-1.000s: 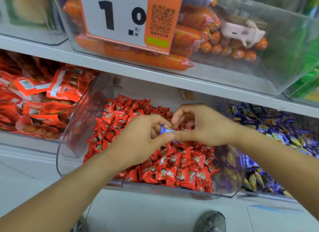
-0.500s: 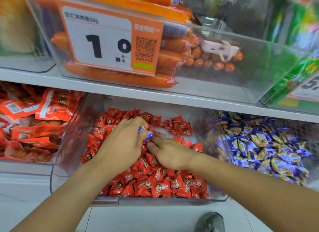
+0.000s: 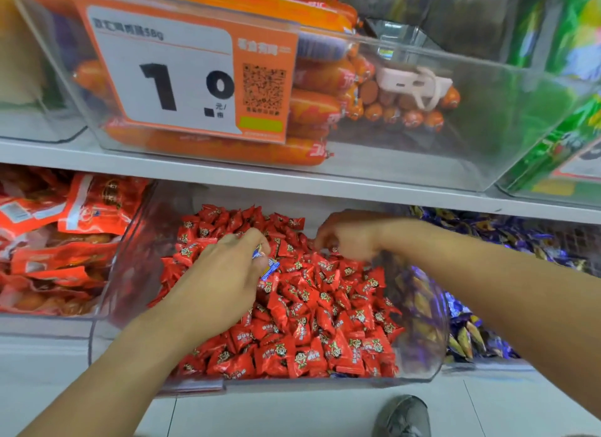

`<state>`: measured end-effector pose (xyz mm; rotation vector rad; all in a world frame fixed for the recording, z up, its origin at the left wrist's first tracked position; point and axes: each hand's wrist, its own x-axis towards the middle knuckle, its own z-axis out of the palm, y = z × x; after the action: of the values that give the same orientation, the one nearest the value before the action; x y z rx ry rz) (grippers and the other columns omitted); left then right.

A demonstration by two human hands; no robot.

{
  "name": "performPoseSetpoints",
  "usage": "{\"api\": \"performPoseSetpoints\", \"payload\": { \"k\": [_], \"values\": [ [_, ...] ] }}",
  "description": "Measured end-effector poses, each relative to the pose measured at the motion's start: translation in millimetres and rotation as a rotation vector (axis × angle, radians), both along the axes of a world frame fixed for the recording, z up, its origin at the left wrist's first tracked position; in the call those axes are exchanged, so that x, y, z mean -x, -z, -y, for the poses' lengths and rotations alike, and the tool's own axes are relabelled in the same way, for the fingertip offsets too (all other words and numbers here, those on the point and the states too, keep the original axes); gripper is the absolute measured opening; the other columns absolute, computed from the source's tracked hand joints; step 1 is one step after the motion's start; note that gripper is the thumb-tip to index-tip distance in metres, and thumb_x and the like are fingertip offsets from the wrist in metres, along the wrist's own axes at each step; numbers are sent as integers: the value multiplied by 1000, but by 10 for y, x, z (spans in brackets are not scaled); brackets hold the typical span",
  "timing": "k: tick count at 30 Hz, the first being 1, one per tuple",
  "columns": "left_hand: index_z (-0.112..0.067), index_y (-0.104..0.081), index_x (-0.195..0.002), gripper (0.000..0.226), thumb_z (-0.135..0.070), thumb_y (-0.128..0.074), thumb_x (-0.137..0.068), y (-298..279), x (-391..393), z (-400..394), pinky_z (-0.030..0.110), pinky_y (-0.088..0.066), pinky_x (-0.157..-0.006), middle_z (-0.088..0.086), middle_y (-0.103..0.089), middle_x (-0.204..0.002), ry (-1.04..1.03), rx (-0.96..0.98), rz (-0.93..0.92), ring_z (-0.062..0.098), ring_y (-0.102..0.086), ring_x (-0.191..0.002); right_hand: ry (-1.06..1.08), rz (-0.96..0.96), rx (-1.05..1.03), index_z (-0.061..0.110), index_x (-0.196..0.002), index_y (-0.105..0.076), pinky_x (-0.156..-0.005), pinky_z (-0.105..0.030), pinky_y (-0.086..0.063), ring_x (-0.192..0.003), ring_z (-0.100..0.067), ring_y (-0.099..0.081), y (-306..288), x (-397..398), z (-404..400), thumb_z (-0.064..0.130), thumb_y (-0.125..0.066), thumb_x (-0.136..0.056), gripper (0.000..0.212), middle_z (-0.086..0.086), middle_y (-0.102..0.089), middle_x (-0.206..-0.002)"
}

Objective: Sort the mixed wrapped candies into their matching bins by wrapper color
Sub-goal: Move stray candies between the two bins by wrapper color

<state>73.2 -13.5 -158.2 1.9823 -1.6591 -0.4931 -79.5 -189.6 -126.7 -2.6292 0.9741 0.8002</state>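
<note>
Right now both hands are down in the clear bin point(image 3: 110, 293) full of red candies point(image 3: 312, 309). The left hand point(image 3: 224, 274) is curled shut, and it pinches blue-wrapped candies point(image 3: 267, 263) between its thumb and fingers. Those blue ones poke out on the right side of that hand, just above the red pile. The right hand point(image 3: 348, 238) sits farther back and off to the right of the left hand, and the two hands are apart. Its fingers bend down into the red candies at the back of the bin, but it is a bit blurry, so I cannot tell if it has hold of one. To the right of the right arm sits another bin point(image 3: 527, 365) packed with purple and gold candies point(image 3: 507, 238). To the left of the left hand lie orange-red snack packets point(image 3: 65, 241). Above both hands runs a white shelf point(image 3: 227, 173), and on it stands a clear box point(image 3: 471, 118) of orange sausages point(image 3: 318, 78) with a price sign point(image 3: 169, 75) that shows a big 1.0. Below the arms, a grey shoe point(image 3: 403, 417) stands on the pale floor.
</note>
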Motion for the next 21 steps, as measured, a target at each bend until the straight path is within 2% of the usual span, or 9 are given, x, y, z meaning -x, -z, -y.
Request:
{"api": "performPoseSetpoints", "payload": {
  "k": [2,4,8,11,13,15,16,18,21],
  "values": [
    [-25,-47,-97,10,-27,-38,-100,-11,-23,-32,39,-41,-80,-7,-48,-83,-30,38,67,18,-48,-87,-8,248,59,25,-136,-57,-104,-31,-44,-128,-22,-51,54,-107,20,11,-43,-99,42,-1,-51,-145],
    [-21,-47,-91,23,-32,-27,-98,8,-68,-56,40,-40,-85,-5,-50,-88,-80,19,180,20,-46,-92,-123,409,-23,23,-145,-47,-115,-31,-31,-139,-23,-40,186,-304,-97,25,-42,-104,41,-5,-43,-153],
    [-22,-52,-95,47,-50,-14,-98,70,-166,-93,38,-35,-97,-5,-44,-108,-122,-144,336,18,-40,-109,-302,229,-82,32,-158,-14,-124,-37,-6,-153,-22,-7,392,-431,-267,47,-27,-106,56,-5,-10,-166],
    [-21,-51,-92,42,-55,-26,-97,132,-216,-110,38,-34,-104,-1,-47,-111,-49,-235,385,22,-45,-114,-238,63,-82,28,-157,-21,-120,-30,-11,-151,-20,-17,266,-152,-124,48,-23,-106,55,-2,-22,-164],
    [-22,-43,-84,37,-55,-31,-97,139,-235,-111,35,-33,-103,-2,-44,-101,-14,-243,381,21,-48,-111,-200,-59,-49,27,-149,-40,-119,-34,-23,-146,-22,-30,148,17,-44,52,-21,-104,55,-1,-40,-155],
    [-23,-39,-81,37,-55,-33,-98,119,-233,-109,34,-32,-102,-3,-41,-96,-6,-239,373,20,-47,-107,-208,0,26,17,-127,-61,-111,-29,-31,-131,-22,-47,65,50,-10,45,-30,-106,47,-1,-60,-134],
    [-23,-39,-81,37,-55,-33,-98,120,-228,-109,33,-32,-102,-2,-44,-97,-5,-242,381,20,-47,-108,-217,137,43,11,-122,-64,-106,-24,-32,-123,-20,-50,44,0,6,35,-40,-106,38,0,-62,-127],
    [-23,-39,-83,36,-56,-33,-98,115,-204,-100,34,-31,-105,1,-51,-104,-4,-246,406,21,-48,-110,-210,429,-32,8,-134,-58,-107,-22,-31,-127,-20,-48,59,-176,21,21,-48,-103,35,-5,-55,-134],
    [-24,-39,-81,36,-55,-33,-98,93,-181,-76,33,-30,-105,1,-53,-106,-7,-264,397,20,-47,-111,-302,387,-48,32,-155,-26,-121,-35,-19,-150,-20,-18,294,-476,-90,43,-36,-105,52,-2,-16,-165]
  ]
}}
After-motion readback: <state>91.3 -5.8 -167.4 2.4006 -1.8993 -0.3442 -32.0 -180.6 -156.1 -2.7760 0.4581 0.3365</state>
